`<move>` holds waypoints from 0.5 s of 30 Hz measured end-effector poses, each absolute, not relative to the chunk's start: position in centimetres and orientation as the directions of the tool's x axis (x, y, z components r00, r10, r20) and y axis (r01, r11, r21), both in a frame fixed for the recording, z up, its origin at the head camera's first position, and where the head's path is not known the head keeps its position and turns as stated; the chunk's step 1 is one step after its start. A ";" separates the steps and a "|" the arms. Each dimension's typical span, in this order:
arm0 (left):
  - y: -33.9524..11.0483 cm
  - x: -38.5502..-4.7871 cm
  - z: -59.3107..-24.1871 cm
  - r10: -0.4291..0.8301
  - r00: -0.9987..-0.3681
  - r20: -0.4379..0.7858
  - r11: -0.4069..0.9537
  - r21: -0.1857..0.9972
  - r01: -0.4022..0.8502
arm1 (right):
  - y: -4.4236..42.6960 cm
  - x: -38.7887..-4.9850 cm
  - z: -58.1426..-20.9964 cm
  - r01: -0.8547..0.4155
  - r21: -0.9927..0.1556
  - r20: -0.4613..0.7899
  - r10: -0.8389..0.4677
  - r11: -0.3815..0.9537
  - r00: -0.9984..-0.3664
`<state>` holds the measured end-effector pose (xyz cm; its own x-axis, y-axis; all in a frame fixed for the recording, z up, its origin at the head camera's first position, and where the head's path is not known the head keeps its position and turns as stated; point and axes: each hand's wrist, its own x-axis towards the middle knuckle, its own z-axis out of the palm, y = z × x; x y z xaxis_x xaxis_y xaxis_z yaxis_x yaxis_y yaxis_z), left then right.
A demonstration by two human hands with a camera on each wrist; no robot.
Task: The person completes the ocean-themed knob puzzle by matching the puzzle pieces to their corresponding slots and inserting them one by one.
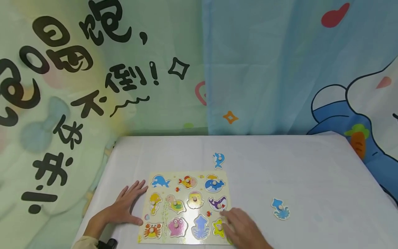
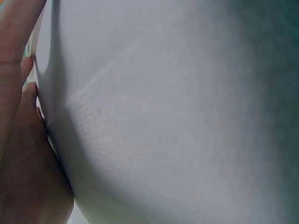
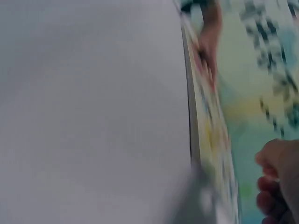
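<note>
On the table lies a knob puzzle board [image 1: 195, 238] with sea-animal pieces. My left hand [image 1: 125, 204] is spread flat at the board's left edge, fingertips and thumb close against it. Over the board's lower right is my right hand [image 1: 244, 228], its index finger stretched out just below the purple whale piece [image 1: 218, 203], beside the yellow starfish piece [image 1: 218, 228]. I see nothing held in it, and its other fingers curl loosely in the right wrist view. Two knobless spots show on the board: a blue dolphin shape [image 1: 160, 181] and a pale blue squid shape [image 1: 200, 227].
A loose blue dolphin piece [image 1: 219, 160] lies just behind the board's back edge. To the right of the right hand lies a loose blue squid piece [image 1: 280, 209]. A white cloth covers the table [image 1: 264, 155], and printed curtains [image 1: 248, 69] hang behind and to the left.
</note>
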<state>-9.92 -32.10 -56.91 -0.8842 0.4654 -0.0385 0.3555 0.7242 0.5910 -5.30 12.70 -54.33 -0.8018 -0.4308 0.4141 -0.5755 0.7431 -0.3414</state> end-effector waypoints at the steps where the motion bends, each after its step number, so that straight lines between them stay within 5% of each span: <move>1: -32.1 -9.9 -57.0 0.470 -0.882 -0.025 0.716 0.596 0.364 | 14.8 -5.9 -54.4 -0.558 -0.353 0.438 -0.395 0.751 -0.808; 7: -32.1 -9.9 -56.8 0.470 -0.882 -0.014 0.709 0.602 0.368 | 25.4 -9.3 -55.5 -0.441 -0.453 0.482 -0.203 0.775 -0.852; 15: -31.7 -9.9 -56.0 0.476 -0.877 -0.066 0.703 0.627 0.335 | 29.1 -9.0 -57.3 -0.490 -0.520 0.461 -0.254 0.699 -0.850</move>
<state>-9.86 -31.70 -56.01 -0.8768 0.4764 -0.0656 0.3351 0.7031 0.6271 -9.05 29.14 -57.25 -0.8505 -0.2536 0.4608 -0.4904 0.6991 -0.5203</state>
